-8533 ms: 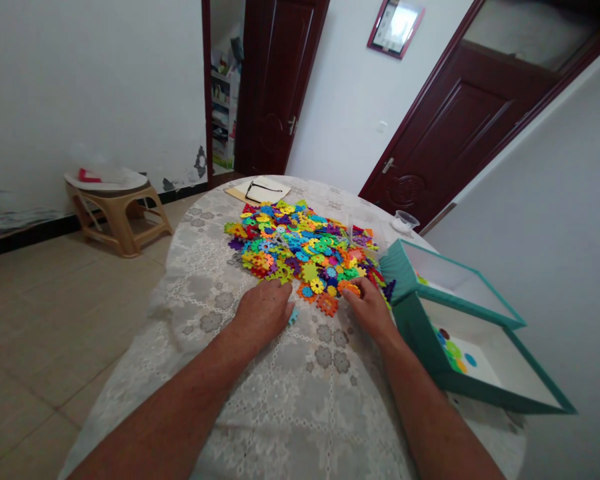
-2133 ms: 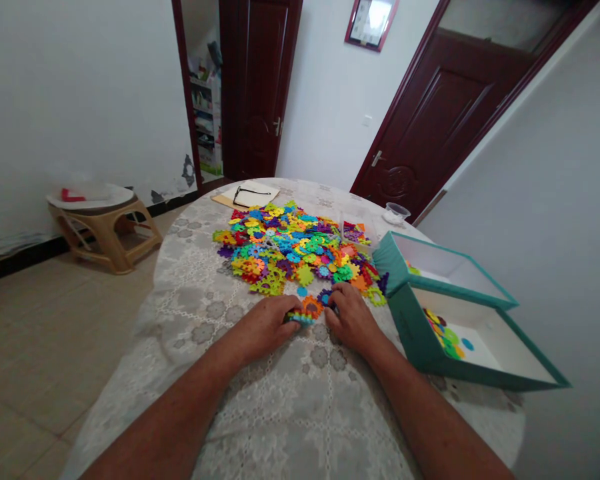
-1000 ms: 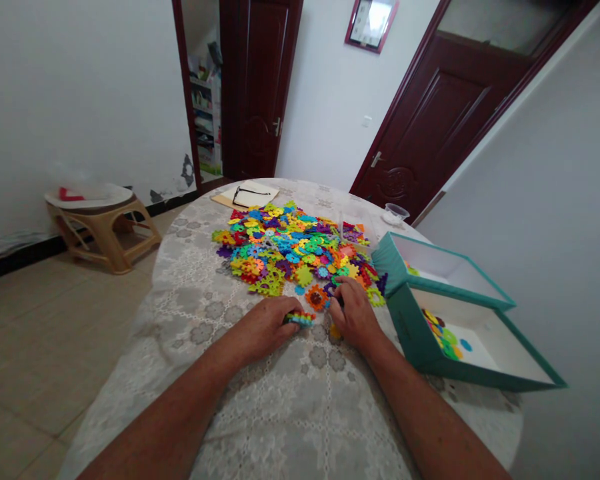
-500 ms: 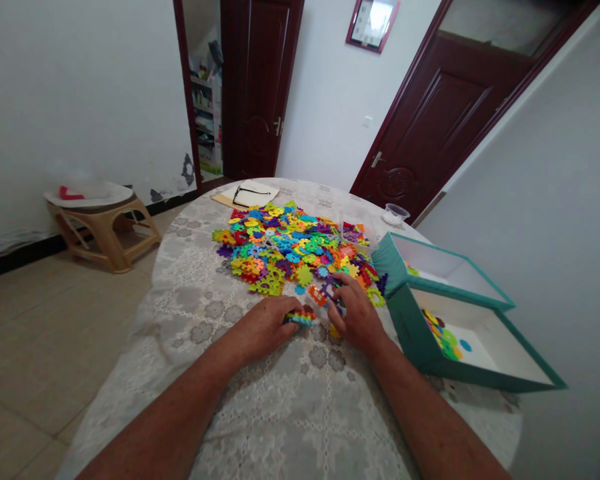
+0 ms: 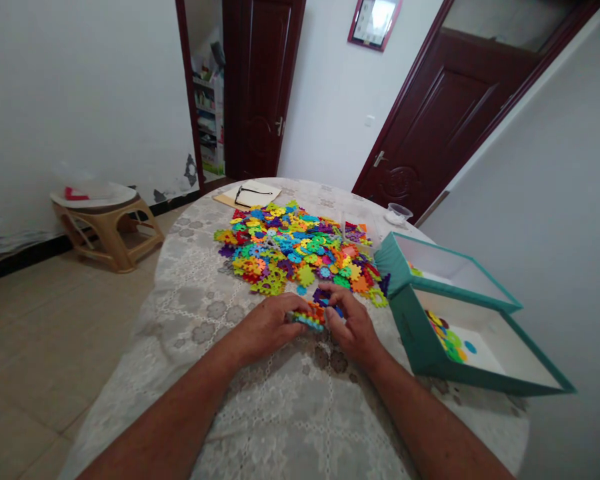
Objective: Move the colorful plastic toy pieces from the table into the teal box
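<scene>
My left hand (image 5: 269,327) is closed around a short row of thin toothed plastic pieces (image 5: 307,320), stacked face to face in yellow, green and light blue. An orange toothed piece (image 5: 316,309) sits against the top of this stack. My right hand (image 5: 353,327) meets the stack's right end, its thumb and fingers curled around small pieces; its grip is partly hidden. Beneath its fingers a purple toothed piece (image 5: 321,295) shows, with blue beside it. A heap of colourful gear-shaped pieces (image 5: 300,247) spreads just beyond both hands.
At the right stands an open teal box (image 5: 415,333) with white insides and some pieces in it. A clear plastic cup (image 5: 399,212) is at the back. Black-framed glasses (image 5: 253,193) rest on paper at the far left. A patterned cloth (image 5: 280,413) covers the round table.
My right hand has come left and closer to my left hand. The orange piece that lay loose on the cloth is now at the stack between my hands.
</scene>
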The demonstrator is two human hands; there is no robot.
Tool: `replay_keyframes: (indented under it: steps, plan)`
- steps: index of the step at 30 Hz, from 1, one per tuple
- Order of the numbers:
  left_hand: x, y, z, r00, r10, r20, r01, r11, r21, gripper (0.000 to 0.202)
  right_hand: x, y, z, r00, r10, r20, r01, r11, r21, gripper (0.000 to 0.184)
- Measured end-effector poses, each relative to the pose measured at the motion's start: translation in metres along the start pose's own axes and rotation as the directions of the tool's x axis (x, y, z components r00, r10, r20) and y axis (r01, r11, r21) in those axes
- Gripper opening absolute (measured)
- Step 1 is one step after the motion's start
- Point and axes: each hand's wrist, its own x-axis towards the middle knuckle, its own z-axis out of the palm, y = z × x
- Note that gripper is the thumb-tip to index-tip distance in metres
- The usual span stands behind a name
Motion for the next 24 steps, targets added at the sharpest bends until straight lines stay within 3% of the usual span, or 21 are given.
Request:
replay_keyframes:
  steps: [5,14,19,24]
  plan:
    - [0.000,0.010,0.000,0.998,-0.066,-0.023,0.065,0.997,-0.045,0.025,-0.001,-0.002,0.002,0.999,0.050,-0.018,-0.048,0.996,0.076,0.009]
    - [0.000,0.009,0.005,0.993,-0.109,-0.053,0.101,0.987,-0.126,0.043,0.003,-0.011,0.001,0.982,0.184,0.038,-0.185,0.983,0.018,0.026]
    - [0.003,0.004,0.007,0.981,-0.187,-0.059,0.179,0.977,-0.111,0.044,0.006,-0.010,0.008,0.938,0.346,0.008,-0.338,0.910,0.242,0.033]
    - [0.005,0.007,0.007,0.973,-0.229,-0.035,0.218,0.956,-0.197,0.044,0.006,-0.010,0.011,0.930,0.360,0.078,-0.362,0.853,0.377,0.031]
